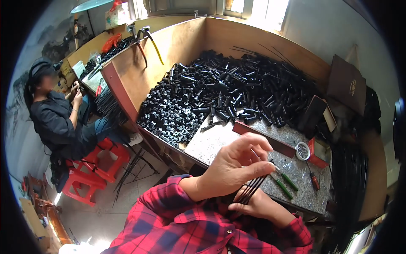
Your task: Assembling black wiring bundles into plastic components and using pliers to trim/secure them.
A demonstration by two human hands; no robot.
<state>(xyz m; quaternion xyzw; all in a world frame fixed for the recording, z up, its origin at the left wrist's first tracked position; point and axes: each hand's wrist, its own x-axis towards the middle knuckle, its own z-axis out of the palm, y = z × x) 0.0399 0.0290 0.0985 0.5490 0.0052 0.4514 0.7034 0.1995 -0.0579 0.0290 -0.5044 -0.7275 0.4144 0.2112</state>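
Observation:
My left hand (230, 167) is raised over the front of the workbench, thumb and fingers curved apart with a gap between their tips. Just below it, my right hand (259, 207) is closed around several thin black rods (250, 189). They slant up to the right, and their upper ends pass behind my left thumb. Beyond my hands, two green-handled tools (282, 188) lie on the speckled benchtop (304, 182).
Black tubular parts (237, 80) heap up at the back, ring-shaped pieces (173, 110) at left. A white cup (302, 150) stands beside a red box (318, 152); a red-handled tool (315, 181) lies nearby. Pliers (154, 46) hang on the partition. Another person (57, 106) sits at left.

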